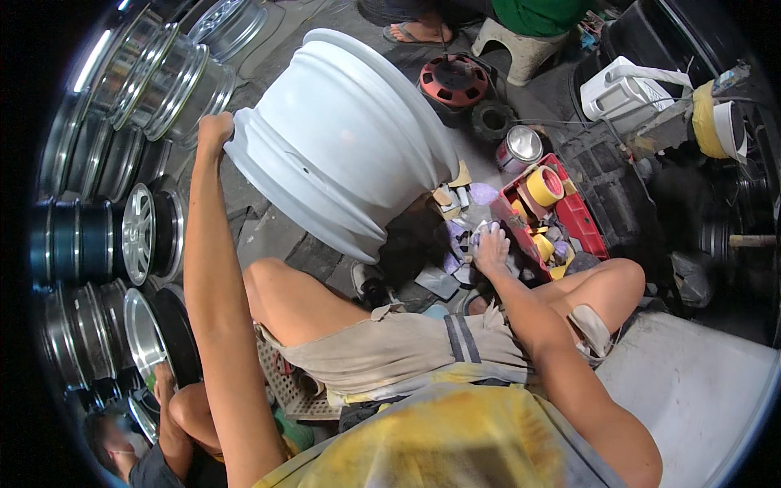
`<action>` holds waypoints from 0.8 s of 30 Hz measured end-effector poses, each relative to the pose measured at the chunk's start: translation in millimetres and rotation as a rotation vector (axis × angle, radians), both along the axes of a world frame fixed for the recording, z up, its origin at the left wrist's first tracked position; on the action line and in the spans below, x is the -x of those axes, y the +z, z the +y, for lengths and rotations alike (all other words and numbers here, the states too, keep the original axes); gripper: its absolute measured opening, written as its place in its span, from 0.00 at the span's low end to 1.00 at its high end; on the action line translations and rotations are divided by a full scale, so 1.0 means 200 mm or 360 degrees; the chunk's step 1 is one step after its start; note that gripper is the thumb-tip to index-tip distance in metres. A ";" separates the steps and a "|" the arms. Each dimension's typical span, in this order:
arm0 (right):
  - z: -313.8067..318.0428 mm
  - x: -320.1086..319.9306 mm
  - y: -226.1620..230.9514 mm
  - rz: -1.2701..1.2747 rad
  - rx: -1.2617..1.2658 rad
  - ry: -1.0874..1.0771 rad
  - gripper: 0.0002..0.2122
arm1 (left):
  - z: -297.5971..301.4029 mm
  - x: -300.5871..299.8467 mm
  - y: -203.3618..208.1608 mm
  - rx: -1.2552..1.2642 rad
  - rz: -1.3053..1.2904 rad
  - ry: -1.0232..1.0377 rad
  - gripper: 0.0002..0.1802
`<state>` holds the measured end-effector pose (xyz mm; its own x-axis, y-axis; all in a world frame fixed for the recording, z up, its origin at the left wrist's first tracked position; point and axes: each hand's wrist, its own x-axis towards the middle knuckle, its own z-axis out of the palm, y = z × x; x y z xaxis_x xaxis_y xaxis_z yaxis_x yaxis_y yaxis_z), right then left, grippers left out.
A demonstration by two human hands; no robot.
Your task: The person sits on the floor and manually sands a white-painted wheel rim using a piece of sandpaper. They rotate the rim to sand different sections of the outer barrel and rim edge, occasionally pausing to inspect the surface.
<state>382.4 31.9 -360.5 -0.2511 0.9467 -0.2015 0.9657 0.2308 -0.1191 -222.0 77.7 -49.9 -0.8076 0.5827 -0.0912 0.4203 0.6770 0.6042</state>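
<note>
A large white-coated wheel rim (342,130) stands tilted in front of me, its barrel facing me. My left hand (215,130), arm stretched out, is closed on the rim's left edge. My right hand (491,249) is low on the right, fingers bent and dusted white, over a pile of small pieces beside a red crate (587,213). Something whitish lies under its fingers, but they hide what it is. Purple crumpled scraps (484,193) and a grey flat sheet (438,282) lie close to this hand.
The crate holds yellow tape rolls (545,186) and scraps; a metal can (519,148) stands behind it. Stacked metal rims (138,236) line the left, where another person's hand (164,381) touches a rim. A white jug (625,93) and stool (518,49) with a seated person are farther back.
</note>
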 end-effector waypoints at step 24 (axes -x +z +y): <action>-0.28 0.12 -0.04 0.0285 0.0512 -0.0006 0.33 | -0.05 0.00 -0.01 -0.0058 0.0126 0.0036 0.27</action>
